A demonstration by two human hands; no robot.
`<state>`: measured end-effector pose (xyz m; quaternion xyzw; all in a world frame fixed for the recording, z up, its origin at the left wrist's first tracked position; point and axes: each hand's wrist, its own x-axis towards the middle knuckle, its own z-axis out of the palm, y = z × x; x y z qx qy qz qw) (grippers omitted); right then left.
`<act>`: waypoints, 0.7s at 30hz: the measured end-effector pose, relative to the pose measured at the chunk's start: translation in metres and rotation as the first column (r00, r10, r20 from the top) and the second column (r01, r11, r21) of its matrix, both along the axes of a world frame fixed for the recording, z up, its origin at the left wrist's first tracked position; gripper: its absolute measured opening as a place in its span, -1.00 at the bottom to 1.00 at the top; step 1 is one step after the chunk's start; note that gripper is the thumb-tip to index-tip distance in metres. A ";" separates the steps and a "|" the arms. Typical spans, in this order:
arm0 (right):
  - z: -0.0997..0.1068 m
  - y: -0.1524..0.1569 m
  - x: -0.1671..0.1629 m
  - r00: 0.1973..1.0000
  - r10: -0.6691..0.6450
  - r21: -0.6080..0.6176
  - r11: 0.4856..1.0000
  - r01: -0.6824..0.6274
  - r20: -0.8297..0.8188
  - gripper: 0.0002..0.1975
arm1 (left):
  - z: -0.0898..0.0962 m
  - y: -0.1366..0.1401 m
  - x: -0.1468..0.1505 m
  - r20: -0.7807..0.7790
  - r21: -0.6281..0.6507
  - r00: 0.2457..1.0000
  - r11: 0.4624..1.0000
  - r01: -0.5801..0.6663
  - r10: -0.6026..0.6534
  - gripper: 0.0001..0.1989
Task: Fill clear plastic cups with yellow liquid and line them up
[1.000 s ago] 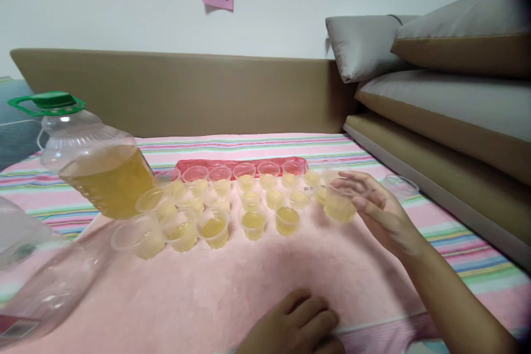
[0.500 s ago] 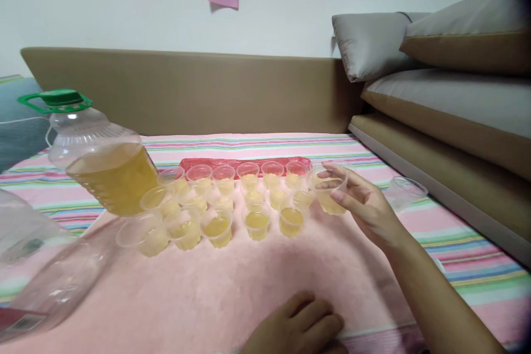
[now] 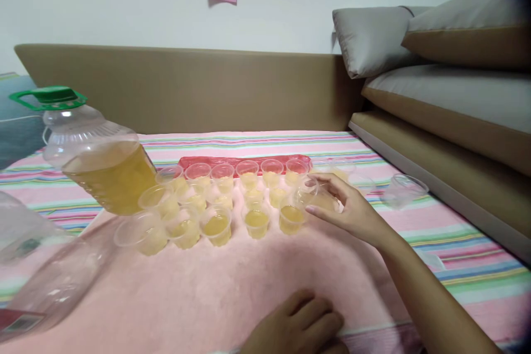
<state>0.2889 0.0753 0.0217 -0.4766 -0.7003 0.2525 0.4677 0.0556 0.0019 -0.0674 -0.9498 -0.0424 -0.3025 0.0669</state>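
Note:
My right hand [image 3: 350, 207] reaches in from the right, thumb and fingers closed around a clear plastic cup [image 3: 326, 200] at the right end of the rows. To its left stand several clear cups of yellow liquid, among them a front-row cup [image 3: 291, 220] close to my thumb and another cup [image 3: 256, 224] beside that one. Low in the view, my left hand [image 3: 296, 325] rests on the pink cloth [image 3: 207, 293], fingers curled in and nothing visible in them.
A big clear bottle [image 3: 110, 174] with a green handled cap, partly full of yellow liquid, leans at the left. Nearer me lies a clear plastic bottle [image 3: 53, 282]. Behind the cups is a red plastic package [image 3: 244, 165]. One clear cup [image 3: 403, 191] lies at the right, near stacked cushions [image 3: 456, 94].
My right hand has moved left and slightly toward me with the cup, uncovering cups behind it. My left hand stays where it was. The view has shifted slightly.

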 end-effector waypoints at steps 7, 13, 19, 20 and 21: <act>0.002 -0.002 0.000 0.998 0.008 0.009 1.000 -0.008 0.057 -0.40 | 0.004 -0.002 -0.001 0.022 -0.018 1.000 1.000 0.002 -0.002 -0.91; 0.004 -0.003 0.001 0.991 0.003 0.025 1.000 -0.007 0.132 -0.40 | 0.003 -0.001 -0.001 0.004 -0.011 1.000 1.000 0.012 -0.012 -0.92; 0.007 -0.004 0.001 0.986 0.015 0.038 0.999 -0.022 0.165 -0.38 | 0.001 0.000 0.001 0.018 -0.021 1.000 1.000 0.015 -0.015 -0.90; 0.008 -0.004 0.001 0.984 0.017 0.039 0.999 -0.024 0.175 -0.39 | 0.001 0.000 0.001 0.015 -0.020 1.000 1.000 0.014 -0.014 -0.90; 0.008 -0.005 0.001 0.983 0.017 0.041 0.999 -0.025 0.185 -0.39 | 0.002 0.000 0.001 0.019 -0.017 1.000 1.000 0.014 -0.014 -0.90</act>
